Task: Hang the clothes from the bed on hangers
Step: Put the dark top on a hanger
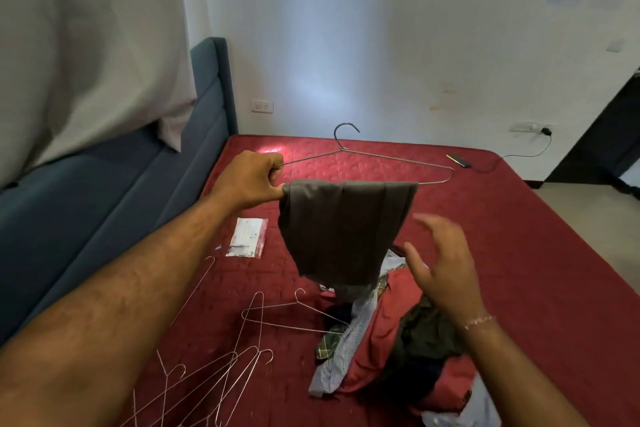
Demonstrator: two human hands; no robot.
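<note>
My left hand (pixel 250 180) grips the left end of a metal wire hanger (pixel 381 158) and holds it up over the red bed (pixel 519 236). A dark grey-brown garment (pixel 341 229) is draped over the hanger's bottom bar and hangs down. To the right of the garment my right hand (pixel 441 263) hovers with relaxed, spread fingers, touching nothing. A pile of clothes (pixel 388 340) in red, dark green, blue and check patterns lies on the bed below the garment.
Several loose wire hangers (pixel 242 340) lie on the bed at the lower left. A small plastic packet (pixel 246 236) lies near the blue headboard (pixel 145 191). A phone (pixel 458 160) on a charging cable rests at the bed's far right edge. White curtain at upper left.
</note>
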